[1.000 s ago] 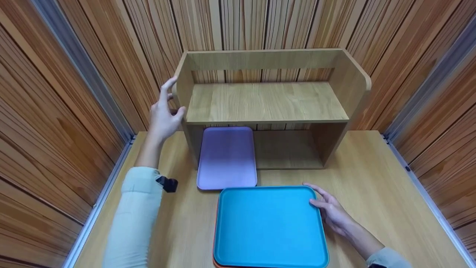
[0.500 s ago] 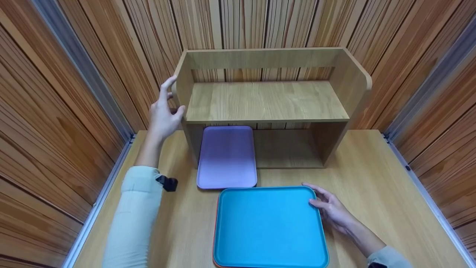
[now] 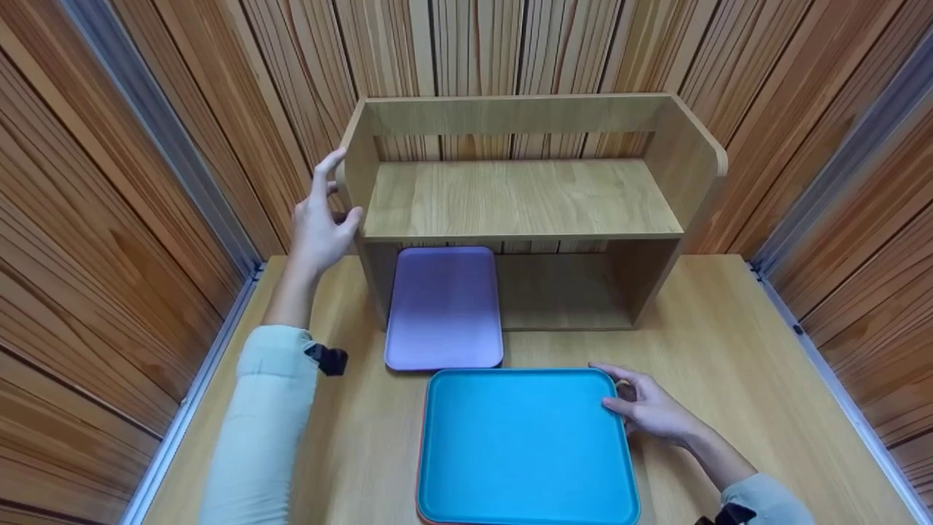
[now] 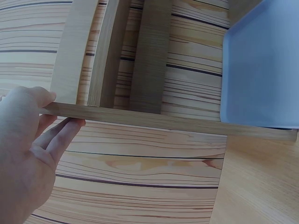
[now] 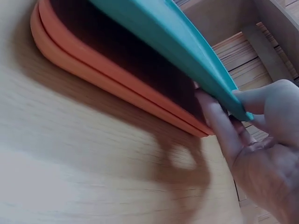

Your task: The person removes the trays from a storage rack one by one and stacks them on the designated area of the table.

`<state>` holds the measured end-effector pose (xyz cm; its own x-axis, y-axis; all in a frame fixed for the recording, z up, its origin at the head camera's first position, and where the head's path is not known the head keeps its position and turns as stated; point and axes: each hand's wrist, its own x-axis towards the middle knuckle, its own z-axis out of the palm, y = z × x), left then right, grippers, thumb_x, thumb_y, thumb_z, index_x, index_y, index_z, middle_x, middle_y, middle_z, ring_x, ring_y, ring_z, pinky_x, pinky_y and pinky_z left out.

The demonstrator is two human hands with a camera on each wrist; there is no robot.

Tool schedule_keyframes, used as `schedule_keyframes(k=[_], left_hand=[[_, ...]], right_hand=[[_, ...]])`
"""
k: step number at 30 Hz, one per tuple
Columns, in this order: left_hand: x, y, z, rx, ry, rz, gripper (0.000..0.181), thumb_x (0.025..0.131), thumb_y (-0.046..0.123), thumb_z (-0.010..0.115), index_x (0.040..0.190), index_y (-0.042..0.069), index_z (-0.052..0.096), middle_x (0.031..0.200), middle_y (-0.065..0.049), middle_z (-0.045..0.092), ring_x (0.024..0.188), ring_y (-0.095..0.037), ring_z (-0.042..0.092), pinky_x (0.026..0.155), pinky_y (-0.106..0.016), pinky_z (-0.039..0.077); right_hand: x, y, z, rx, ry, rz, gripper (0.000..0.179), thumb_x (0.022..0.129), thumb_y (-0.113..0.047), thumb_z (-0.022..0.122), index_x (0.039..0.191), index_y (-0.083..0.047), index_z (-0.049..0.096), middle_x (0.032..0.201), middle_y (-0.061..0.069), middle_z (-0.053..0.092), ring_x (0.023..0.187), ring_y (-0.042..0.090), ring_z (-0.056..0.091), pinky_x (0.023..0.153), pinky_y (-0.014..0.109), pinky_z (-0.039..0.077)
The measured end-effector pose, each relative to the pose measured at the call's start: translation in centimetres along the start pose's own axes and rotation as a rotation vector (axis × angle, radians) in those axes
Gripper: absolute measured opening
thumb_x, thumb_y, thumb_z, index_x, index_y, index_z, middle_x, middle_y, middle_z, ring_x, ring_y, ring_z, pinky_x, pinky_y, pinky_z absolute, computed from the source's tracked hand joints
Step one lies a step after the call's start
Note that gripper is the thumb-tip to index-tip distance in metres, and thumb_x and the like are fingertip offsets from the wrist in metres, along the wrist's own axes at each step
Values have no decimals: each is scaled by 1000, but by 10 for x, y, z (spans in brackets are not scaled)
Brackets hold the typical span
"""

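My left hand (image 3: pixel 319 230) grips the front edge of the left side panel of a two-tier wooden shelf (image 3: pixel 525 197), thumb on one face and fingers on the other. My right hand (image 3: pixel 654 410) pinches the far right corner of a blue tray (image 3: pixel 528 445), thumb on top and fingers underneath. In the right wrist view this tray is tilted, its held side raised above a stack of two orange trays (image 5: pixel 65 41). From the head view the orange trays are almost wholly covered. A purple tray (image 3: pixel 444 313) lies in the shelf's lower left part, its front end sticking out.
Behind the blue tray, the purple tray's front edge lies very close to it. Wood-patterned walls (image 3: pixel 481 44) enclose the wooden table (image 3: pixel 729 343) at the back and both sides, with metal strips (image 3: pixel 845 386) along the table's side edges.
My right hand has shifted slightly left and toward me, and the blue tray has moved a little the same way. My left hand, the shelf and the purple tray stay put.
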<state>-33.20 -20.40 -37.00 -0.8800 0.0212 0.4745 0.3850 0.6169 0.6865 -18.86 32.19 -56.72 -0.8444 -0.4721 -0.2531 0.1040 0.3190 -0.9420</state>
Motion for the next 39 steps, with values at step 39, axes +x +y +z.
schedule_keyframes(k=[39], left_hand=[[0, 0, 0, -16, 0, -12, 82, 110, 2, 64, 175, 38, 28, 165, -29, 58, 106, -48, 82, 86, -55, 71]], right_hand=[[7, -2, -6, -202, -14, -41, 70, 114, -16, 66, 174, 2, 34, 130, 26, 52, 73, 14, 68, 63, 25, 62]])
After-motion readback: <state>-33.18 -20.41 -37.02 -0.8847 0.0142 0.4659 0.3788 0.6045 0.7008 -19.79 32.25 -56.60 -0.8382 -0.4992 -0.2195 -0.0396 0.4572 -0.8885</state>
